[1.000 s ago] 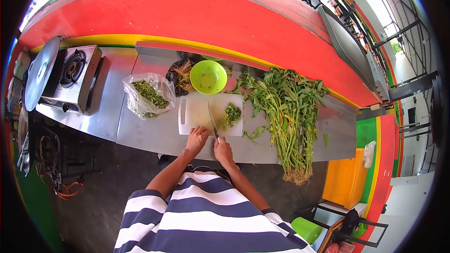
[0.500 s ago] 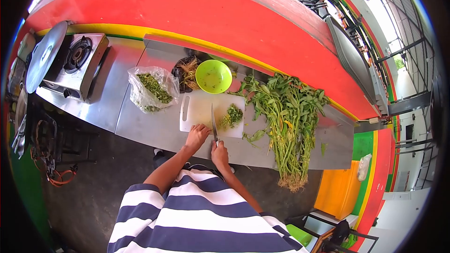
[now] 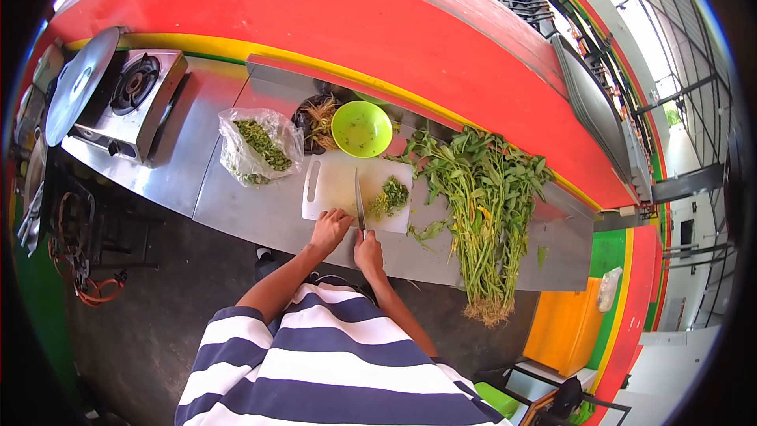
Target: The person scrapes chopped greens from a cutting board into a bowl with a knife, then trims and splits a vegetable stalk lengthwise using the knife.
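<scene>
My right hand point(image 3: 367, 253) is wrapped round the handle of a knife point(image 3: 359, 196), whose blade points away from me across the white cutting board point(image 3: 335, 172). To the left of the blade, my left hand point(image 3: 332, 227) rests at the board's front edge with its fingers curled together. Whatever those fingers pinch, if anything, is too small to make out. A small heap of chopped greens point(image 3: 392, 196) lies on the board to the right of the knife.
Beyond the board stands a green bowl point(image 3: 361, 129), beside dry roots point(image 3: 322, 122). An open plastic bag of chopped greens point(image 3: 262, 146) lies left. Long leafy stalks point(image 3: 482, 213) with roots overhang the counter at right. A gas stove point(image 3: 134, 102) stands far left.
My right hand and the knife have shifted very slightly away from me. My left hand has stayed at the board's front edge. The whole view has tilted a little.
</scene>
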A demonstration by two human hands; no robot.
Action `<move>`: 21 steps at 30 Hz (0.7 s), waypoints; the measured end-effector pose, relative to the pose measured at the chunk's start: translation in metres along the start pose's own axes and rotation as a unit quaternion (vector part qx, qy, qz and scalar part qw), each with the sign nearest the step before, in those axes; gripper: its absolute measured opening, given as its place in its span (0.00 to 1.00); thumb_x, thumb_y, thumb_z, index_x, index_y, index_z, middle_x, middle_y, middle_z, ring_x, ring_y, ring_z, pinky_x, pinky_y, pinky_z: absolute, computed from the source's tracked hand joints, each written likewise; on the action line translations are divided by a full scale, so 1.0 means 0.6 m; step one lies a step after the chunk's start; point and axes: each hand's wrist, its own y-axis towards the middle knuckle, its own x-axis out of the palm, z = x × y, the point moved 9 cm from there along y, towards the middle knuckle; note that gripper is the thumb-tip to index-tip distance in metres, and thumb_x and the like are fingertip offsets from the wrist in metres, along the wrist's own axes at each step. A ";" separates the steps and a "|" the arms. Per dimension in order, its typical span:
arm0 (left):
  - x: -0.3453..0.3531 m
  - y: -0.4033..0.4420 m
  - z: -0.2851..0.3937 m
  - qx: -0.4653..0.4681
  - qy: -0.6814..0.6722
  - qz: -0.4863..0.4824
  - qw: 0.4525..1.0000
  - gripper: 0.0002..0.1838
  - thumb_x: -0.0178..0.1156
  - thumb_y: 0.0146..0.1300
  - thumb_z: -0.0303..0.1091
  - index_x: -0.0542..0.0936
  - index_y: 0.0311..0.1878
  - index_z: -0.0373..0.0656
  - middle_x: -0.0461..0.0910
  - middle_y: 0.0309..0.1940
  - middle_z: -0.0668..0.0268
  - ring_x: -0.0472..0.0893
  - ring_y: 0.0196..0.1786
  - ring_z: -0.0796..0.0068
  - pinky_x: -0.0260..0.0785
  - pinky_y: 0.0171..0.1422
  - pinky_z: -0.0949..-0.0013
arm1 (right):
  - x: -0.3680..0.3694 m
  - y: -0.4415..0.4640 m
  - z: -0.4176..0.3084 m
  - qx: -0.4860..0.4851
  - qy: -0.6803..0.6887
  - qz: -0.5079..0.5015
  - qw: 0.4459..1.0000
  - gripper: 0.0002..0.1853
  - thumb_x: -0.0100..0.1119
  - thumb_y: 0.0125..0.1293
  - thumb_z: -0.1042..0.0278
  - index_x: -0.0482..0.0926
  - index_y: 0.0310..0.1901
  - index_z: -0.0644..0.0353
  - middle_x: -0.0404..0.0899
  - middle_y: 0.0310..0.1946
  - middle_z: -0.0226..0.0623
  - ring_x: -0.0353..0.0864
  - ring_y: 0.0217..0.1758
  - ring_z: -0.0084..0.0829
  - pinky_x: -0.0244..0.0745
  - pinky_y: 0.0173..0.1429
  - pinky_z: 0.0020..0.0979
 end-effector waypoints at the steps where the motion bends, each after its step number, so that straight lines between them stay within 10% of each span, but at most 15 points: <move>1: 0.001 0.002 0.004 0.006 -0.001 -0.003 1.000 0.08 0.63 0.60 0.32 0.85 0.42 0.49 0.82 0.40 0.71 0.81 0.47 0.70 0.69 0.50 0.62 | -0.012 -0.002 0.001 0.004 0.004 0.004 1.000 0.23 0.46 0.76 0.48 0.72 0.47 0.66 0.82 0.35 0.67 0.82 0.43 0.67 0.77 0.48 0.60; 21: -0.010 0.002 -0.005 -0.025 -0.045 0.002 0.999 0.07 0.61 0.63 0.33 0.85 0.42 0.49 0.80 0.38 0.69 0.80 0.46 0.68 0.69 0.49 0.61 | -0.014 -0.007 0.010 0.012 0.003 0.005 1.000 0.23 0.47 0.76 0.49 0.74 0.44 0.66 0.82 0.35 0.66 0.81 0.44 0.67 0.75 0.47 0.60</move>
